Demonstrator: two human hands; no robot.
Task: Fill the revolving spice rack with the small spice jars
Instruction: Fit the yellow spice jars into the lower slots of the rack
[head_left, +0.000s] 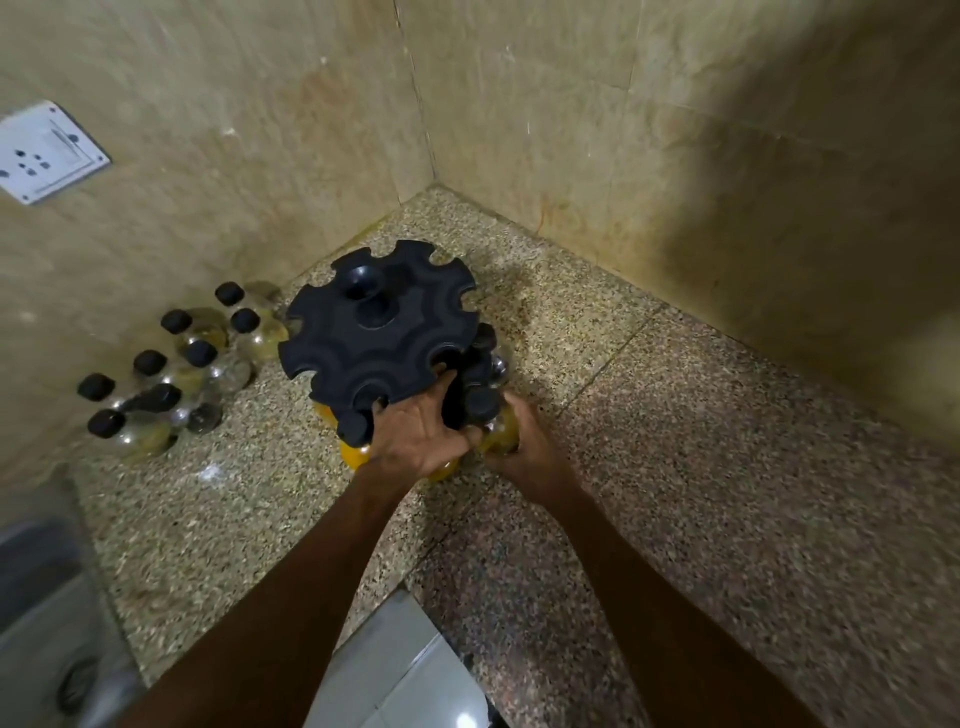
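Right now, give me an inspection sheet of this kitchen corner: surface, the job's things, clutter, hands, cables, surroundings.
Surface: speckled granite countertop, dry as far as the blur allows.
Job's things: black revolving spice rack near the corner, its top-tier slots mostly empty; a few black-capped jars sit on its lower right side. A group of spice jars waits by the left wall.
Clutter: nothing seen.
Hands: left hand on the rack's near edge; right hand grips a yellow-filled jar at the rack's lower tier.
Cables: nothing seen.
Surroundings: beige tiled walls, a white wall socket at left, a sink edge at lower left.
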